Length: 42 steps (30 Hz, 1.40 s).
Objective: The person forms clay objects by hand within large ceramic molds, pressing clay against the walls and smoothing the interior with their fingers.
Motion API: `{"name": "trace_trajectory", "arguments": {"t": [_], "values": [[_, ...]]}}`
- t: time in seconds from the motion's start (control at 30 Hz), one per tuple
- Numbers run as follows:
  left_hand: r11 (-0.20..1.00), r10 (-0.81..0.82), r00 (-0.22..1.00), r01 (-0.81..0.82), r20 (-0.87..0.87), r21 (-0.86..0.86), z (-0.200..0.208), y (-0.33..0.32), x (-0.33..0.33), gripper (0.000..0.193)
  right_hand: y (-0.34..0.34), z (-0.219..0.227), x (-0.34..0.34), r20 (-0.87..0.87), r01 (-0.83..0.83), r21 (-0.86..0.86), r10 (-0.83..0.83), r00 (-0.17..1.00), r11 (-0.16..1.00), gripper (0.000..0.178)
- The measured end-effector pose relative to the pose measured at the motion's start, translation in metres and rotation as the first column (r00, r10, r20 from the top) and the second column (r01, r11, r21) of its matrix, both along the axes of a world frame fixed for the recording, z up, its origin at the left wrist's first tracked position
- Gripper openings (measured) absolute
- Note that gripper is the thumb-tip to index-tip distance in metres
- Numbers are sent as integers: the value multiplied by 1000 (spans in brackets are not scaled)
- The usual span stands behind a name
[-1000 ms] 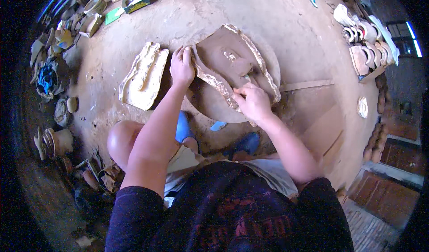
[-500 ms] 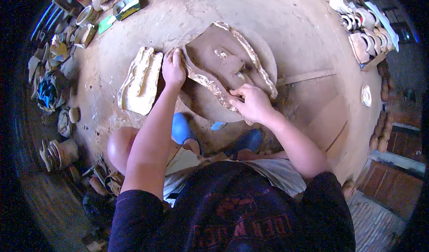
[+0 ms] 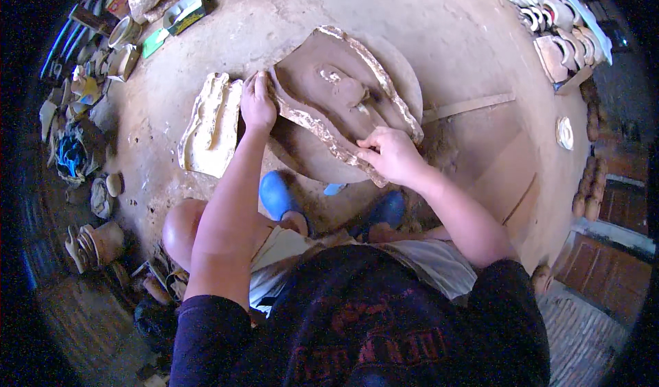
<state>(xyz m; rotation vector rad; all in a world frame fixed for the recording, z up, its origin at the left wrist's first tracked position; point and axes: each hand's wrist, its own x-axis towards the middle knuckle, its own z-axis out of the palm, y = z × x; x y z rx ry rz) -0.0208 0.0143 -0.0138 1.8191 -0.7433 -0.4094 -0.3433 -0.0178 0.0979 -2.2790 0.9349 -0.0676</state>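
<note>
A large plaster mould (image 3: 309, 121), its hollow lined with brown clay, lies across a round board (image 3: 408, 78) in front of me. A rounded lump of clay (image 3: 352, 93) rises from the lining beside a bare whitish patch. My left hand (image 3: 258, 103) is closed round the mould's left end, fingertips over the rim. At the near right part of the rim, my right hand (image 3: 392, 155) is closed, thumb and curled forefinger against the clay edge; its other fingers are hidden. A second, pale plaster mould piece (image 3: 211, 127) lies just left of my left hand.
Blue shoes (image 3: 276, 196) on my feet stand close to the board. A flat wooden strip (image 3: 469, 108) lies to the right. Curved clay pieces (image 3: 568, 51) are stacked at the far right. Tubs, a green card (image 3: 155, 42) and clutter line the left side.
The clay-lined mould has shifted slightly left and away from me, with both hands still on it. The whole view has also moved a little.
</note>
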Motion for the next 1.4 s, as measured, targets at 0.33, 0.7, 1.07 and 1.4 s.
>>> {"name": "trace_trajectory", "arguments": {"t": [0.33,0.7,1.07,1.4], "values": [[1000,4,1000,-3,22,-21,10,3,-2,61,30,24,-19,-50,75,-49,-78,996,996,50],[999,-22,999,20,-42,-40,6,2,-1,60,10,9,-6,-18,36,-42,-37,999,998,28],[1000,-20,998,20,64,6,-11,0,6,60,13,1,-25,-55,181,98,-176,983,979,26],[1000,7,1000,-7,-16,10,2,0,-7,61,29,-1,-41,-32,261,98,-259,965,960,28]]}}
